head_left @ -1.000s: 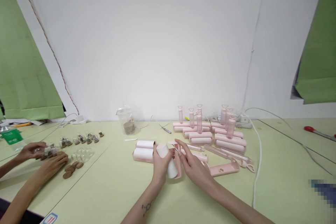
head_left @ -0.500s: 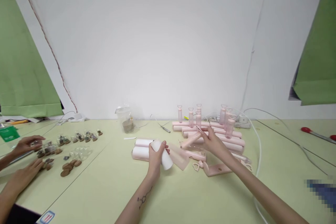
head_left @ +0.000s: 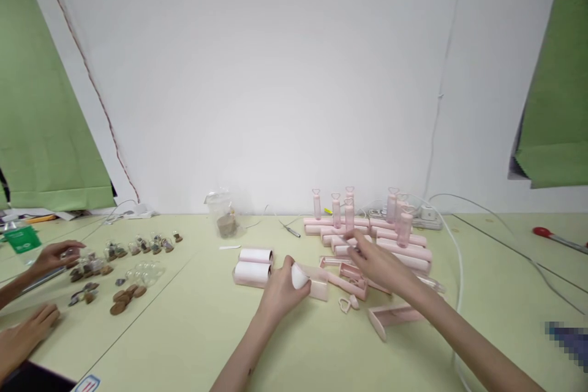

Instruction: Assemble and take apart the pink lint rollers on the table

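Observation:
My left hand (head_left: 285, 288) is wrapped around a white roll (head_left: 300, 277), whose end shows past the fingers. To its left, two more white rolls (head_left: 252, 273) lie side by side in pale pink holders. A translucent pale sheet or sleeve (head_left: 318, 289) lies just right of the left hand. My right hand (head_left: 373, 259) is over the pink plastic parts, fingers apart, nothing visibly held. Below it lie an open pink frame piece (head_left: 349, 285), a small heart-shaped pink ring (head_left: 344, 304) and a pink trough-like half (head_left: 397, 316).
Pink tubes (head_left: 404, 248) are stacked at the back right, with several small heart-topped pink bottles (head_left: 404, 229) standing on them. A clear bag (head_left: 225, 214) stands near the wall. White cable (head_left: 459, 282) crosses the right side. At left, another person's hands (head_left: 34, 327) are among small glass domes and brown discs (head_left: 120, 302).
My left hand has turned the white roll, now showing mostly its end. The pink piece held by my right hand has left its fingers. The pink trough-like half has shifted right and down.

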Motion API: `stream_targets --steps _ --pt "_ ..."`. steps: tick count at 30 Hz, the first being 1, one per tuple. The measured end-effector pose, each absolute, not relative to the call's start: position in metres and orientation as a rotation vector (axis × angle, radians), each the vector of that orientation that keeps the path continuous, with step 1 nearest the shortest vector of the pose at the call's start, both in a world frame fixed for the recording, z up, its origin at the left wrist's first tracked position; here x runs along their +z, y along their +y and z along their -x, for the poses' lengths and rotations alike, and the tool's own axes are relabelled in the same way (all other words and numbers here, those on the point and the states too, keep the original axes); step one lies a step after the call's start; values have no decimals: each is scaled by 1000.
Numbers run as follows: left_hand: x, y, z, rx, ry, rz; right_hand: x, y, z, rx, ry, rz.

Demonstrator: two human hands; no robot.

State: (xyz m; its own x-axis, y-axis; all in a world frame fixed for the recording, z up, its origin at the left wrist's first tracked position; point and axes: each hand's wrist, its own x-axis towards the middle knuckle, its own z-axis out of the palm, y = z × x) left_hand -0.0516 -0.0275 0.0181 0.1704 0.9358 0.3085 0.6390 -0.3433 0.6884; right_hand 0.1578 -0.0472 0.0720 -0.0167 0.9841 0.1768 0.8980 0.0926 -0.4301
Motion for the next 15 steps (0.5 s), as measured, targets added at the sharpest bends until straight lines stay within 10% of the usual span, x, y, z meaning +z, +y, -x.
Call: stream_targets --steps 15 --pt "21 -24 56 889 1777 -2183 62 -69 -118 362 -2184 1396"
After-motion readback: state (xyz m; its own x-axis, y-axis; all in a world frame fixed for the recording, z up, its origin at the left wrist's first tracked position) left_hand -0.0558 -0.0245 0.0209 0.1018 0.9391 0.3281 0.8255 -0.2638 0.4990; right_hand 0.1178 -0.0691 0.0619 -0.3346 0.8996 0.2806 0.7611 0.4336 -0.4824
